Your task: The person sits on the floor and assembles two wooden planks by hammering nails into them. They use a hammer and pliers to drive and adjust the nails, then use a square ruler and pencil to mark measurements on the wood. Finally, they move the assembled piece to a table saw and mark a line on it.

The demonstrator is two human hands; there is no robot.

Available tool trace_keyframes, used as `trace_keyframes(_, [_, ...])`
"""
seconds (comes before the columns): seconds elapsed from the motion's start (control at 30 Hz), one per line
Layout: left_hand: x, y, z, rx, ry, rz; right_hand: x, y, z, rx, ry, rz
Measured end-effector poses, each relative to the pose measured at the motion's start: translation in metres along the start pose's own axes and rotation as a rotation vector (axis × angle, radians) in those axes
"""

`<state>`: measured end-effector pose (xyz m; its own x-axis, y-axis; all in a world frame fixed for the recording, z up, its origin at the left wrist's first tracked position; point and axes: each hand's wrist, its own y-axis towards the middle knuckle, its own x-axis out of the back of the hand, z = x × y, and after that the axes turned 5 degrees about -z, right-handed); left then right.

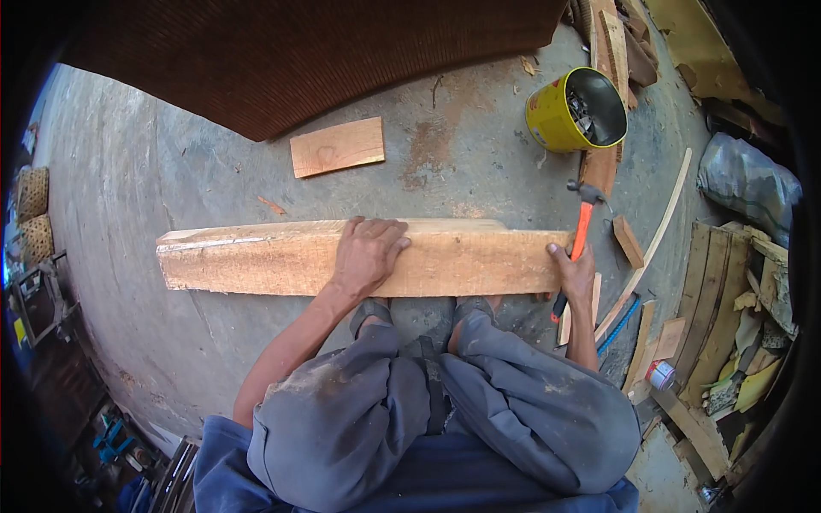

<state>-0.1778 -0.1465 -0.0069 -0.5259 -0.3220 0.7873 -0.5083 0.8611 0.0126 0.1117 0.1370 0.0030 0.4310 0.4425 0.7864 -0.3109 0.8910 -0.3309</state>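
Observation:
A long, pale brown piece of timber lies crosswise in front of my feet. Its broad side faces me, and its left end tapers slightly. My left hand grips its upper edge near the middle, fingers bent over the far side. At the right end, my right hand closes round a hammer with an orange and black handle, its thumb against the timber's end. The hammer's head points away from me. The fingertips of my right hand are partly hidden.
A short board lies beyond the timber, near a large brown ribbed panel. A yellow tin holding small metal pieces stands at the far right. Wood offcuts, a thin curved strip and a small can lie on the right.

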Motion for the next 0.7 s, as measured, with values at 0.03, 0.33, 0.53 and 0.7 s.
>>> trace_keyframes(0.03, [0.006, 0.0, 0.01, 0.015, 0.015, -0.016, 0.003, 0.017, -0.003, -0.017, 0.004, 0.03])
trace_keyframes(0.33, [0.004, 0.006, 0.028, 0.085, 0.223, -0.155, 0.036, -0.006, 0.096, 0.359, 0.003, -0.167])
trace_keyframes(0.53, [-0.006, 0.007, 0.026, 0.029, 0.273, -0.17, -0.016, -0.072, 0.071, 0.673, -0.177, 0.147])
trace_keyframes(0.7, [-0.008, 0.011, 0.031, 0.081, 0.269, -0.134, 0.025, -0.074, 0.14, 0.626, 0.078, 0.171])
